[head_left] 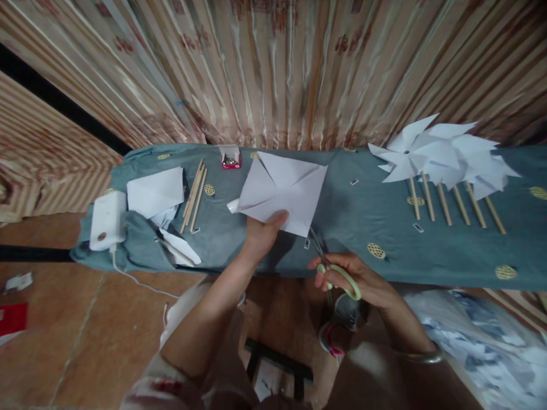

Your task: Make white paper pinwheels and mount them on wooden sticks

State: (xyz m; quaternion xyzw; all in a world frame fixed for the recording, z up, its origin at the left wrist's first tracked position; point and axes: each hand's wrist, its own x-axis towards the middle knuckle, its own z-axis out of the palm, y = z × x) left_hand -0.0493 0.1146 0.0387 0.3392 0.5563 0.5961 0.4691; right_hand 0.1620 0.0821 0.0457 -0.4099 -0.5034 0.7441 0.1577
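My left hand [264, 234] grips a white paper square [294, 191] at its near edge, thumb on top. Slits run inward from the paper's corners, and one strip at its left is curled. In my right hand [346, 279] is a pair of scissors [342, 279] with light green handles. Their blades point up and left, with the tips at the paper's near right corner. How far the blades are apart is hard to make out.
Paper pinwheels [444, 154] on sticks lie at the right of the cloth-covered table [354, 216]. A small red box of pins [231, 158], loose wooden sticks [194, 196], stacked paper [156, 191] and a white power block [108, 221] are to the left. A curtain [273, 74] hangs behind.
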